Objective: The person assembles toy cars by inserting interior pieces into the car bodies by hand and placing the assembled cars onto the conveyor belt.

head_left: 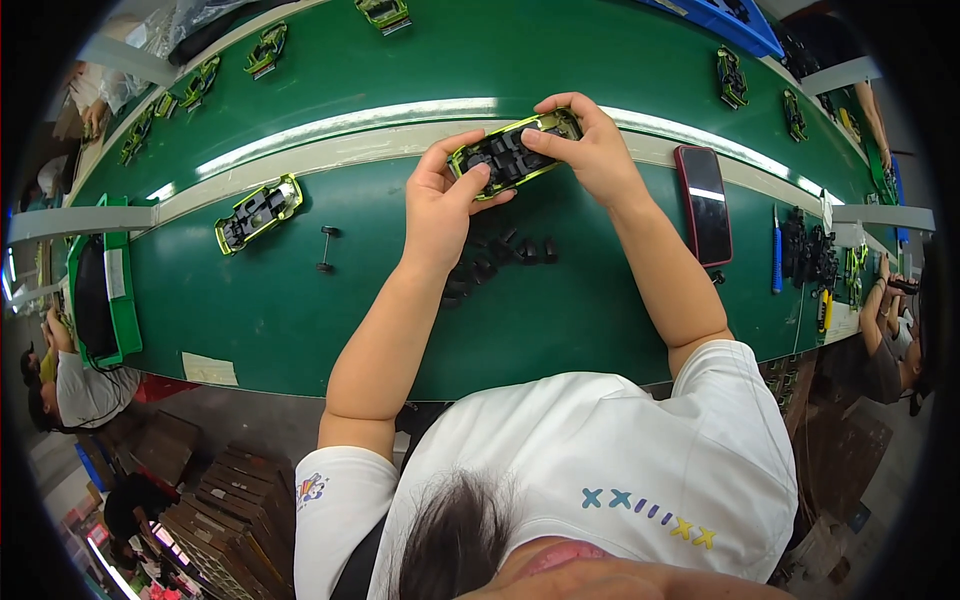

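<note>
Dark hair and a white tee w/ small coloured marks fill the near edge; both bare forearms reach up from there over the green tabletop (300, 330).

Between the arms, just below the hands, lies a loose heap of small black parts (500, 255), matte, blocky, prob. plastic. Left of it a thin axle w/ two little wheels (325, 248) lies alone, and further left a second chassis (258, 212) rests underside up, yellow-green rim around a black core.

Left hand (445, 200) and right hand (590, 150) hold a toy car chassis (513, 152) between them at the belt's pale centre strip: left thumb presses on its black middle, right fingers wrap the far end, closed on it. Glossy lime shell, ribbed black insert.

Right of the arm: a phone (703, 205), dark glass, red edge, flat; beyond it a blue-handled screwdriver (777, 262).

Risk, as I judge it: thumb pressure off-centre could pop the insert crooked or flip the chassis out of the grip; an elbow sweep could scatter the heap or roll the axle off the edge.

Far belt carries more lime chassis (265, 48), spaced apart.
</note>
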{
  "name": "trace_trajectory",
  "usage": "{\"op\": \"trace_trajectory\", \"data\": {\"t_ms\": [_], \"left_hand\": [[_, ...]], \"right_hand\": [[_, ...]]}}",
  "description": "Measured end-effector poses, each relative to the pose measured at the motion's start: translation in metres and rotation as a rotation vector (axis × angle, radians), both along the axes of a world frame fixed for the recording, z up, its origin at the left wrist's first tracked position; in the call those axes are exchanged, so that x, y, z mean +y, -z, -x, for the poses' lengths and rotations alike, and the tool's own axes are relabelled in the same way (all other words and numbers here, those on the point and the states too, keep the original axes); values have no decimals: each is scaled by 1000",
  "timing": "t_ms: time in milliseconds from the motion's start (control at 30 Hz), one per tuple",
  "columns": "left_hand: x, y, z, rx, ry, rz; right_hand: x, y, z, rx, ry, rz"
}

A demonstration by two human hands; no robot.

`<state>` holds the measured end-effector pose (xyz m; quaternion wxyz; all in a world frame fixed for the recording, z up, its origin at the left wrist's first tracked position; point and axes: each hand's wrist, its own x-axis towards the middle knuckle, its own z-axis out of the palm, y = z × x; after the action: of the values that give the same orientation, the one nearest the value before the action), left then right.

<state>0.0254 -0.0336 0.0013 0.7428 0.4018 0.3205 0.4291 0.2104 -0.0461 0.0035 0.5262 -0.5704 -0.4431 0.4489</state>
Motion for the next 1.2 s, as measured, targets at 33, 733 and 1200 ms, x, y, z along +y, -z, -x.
{"op": "trace_trajectory", "data": {"t_ms": [33, 733, 1200], "left_hand": [[0, 1, -1, -5, -14, 14], [10, 4, 2, -29, -145, 95], [0, 6, -8, 22, -107, -171]], "right_hand": [[0, 0, 0, 2, 6, 1], [5, -25, -4, -450, 122, 121], [65, -32, 16, -796, -37, 172]]}}
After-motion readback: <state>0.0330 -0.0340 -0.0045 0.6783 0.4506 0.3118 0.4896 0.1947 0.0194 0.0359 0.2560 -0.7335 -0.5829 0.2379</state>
